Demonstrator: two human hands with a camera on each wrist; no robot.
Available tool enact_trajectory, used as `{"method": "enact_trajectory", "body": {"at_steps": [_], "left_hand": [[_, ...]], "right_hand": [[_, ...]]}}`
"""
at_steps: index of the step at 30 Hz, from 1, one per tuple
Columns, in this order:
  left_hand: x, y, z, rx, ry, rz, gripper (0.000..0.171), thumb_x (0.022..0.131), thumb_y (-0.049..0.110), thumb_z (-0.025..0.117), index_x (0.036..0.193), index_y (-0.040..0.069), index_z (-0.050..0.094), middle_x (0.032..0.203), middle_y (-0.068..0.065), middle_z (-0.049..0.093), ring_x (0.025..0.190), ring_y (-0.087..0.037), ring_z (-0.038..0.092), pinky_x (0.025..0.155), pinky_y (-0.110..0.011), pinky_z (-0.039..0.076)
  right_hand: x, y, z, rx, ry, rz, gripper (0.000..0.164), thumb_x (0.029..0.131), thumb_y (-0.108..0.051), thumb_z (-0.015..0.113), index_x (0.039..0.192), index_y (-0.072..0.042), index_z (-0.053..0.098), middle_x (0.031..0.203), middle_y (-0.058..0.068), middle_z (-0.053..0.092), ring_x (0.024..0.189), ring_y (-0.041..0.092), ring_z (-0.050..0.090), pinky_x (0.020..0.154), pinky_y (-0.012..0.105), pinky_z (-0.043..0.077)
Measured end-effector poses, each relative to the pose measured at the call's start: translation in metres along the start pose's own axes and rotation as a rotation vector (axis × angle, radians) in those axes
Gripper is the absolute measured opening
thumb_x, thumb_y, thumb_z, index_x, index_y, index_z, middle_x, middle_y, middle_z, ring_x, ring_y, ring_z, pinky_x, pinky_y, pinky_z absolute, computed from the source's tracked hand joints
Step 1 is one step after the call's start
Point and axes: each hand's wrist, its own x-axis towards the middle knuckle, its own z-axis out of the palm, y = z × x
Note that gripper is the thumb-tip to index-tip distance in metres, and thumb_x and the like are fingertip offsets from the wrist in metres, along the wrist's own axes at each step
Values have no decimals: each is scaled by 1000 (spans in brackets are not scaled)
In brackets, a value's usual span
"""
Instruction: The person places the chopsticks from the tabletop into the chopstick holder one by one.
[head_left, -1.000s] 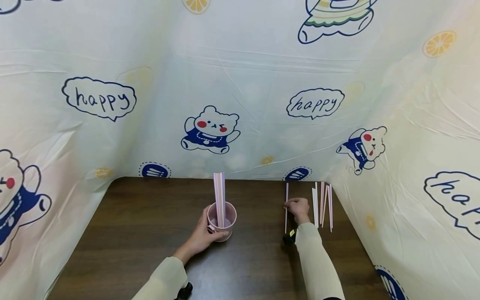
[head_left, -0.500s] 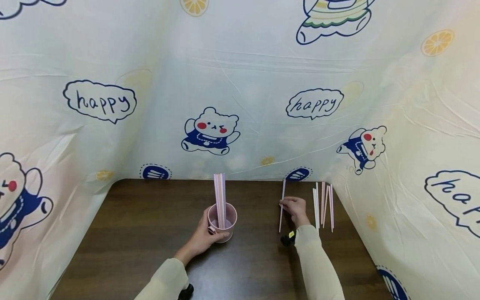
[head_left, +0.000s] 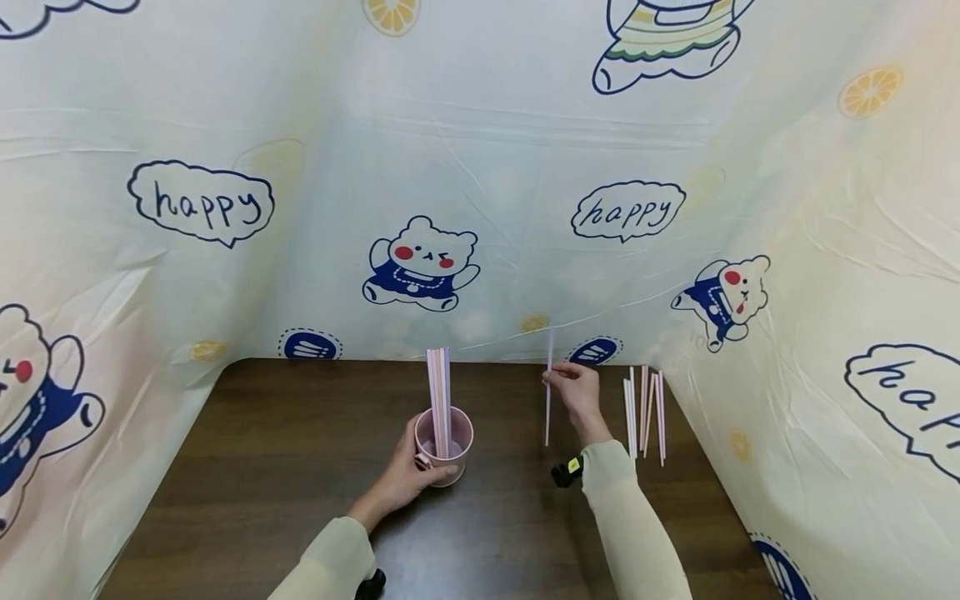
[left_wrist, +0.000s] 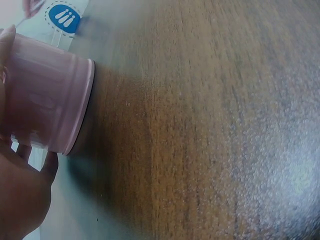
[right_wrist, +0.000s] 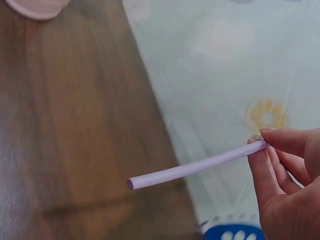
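Observation:
A pink cup stands on the table, and my left hand grips it round the side. Several pastel straws stand upright in the cup. In the left wrist view the lower part of the cup shows, its base on the wood. To the right, my right hand pinches a single lilac straw between thumb and fingers, raised off the table. The right wrist view shows the same straw with its open lower end towards the camera and its upper part hidden by the fingers of the right hand.
Several white and pink straws lie side by side at the right of the dark wooden table. A patterned sheet hangs along the back and both sides.
My right hand has lifted the lilac straw and moved it up and to the left, away from the straws on the table. The left hand and cup have stayed in place.

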Motion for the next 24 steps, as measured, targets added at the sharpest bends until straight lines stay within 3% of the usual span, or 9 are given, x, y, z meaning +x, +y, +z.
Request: {"method": "enact_trajectory", "body": {"at_steps": [7,14,24], "left_hand": [[0,1,-1,-19,-1,5,100,74,9,93,154,14,32,141,-16,51,126,-34,51,104,-47,45],[-1,2,-1,-21,3,26,100,73,8,93,154,13,33,139,-19,51,124,-35,52,103,-47,46],[-1,0,0,-4,9,13,100,74,9,93,154,14,33,140,-19,51,125,-35,52,104,-50,44]], "right_hand": [[-12,-33,27,-35,-34,-116,20,84,9,77,104,12,73,96,28,72,75,17,71,75,37,61],[-24,-54,52,35,-83,-163,21,85,9,77,105,13,72,98,28,73,75,10,70,70,23,58],[-41,-67,84,130,-137,-231,20,84,10,78,103,12,73,92,23,74,75,14,72,74,30,60]]}}
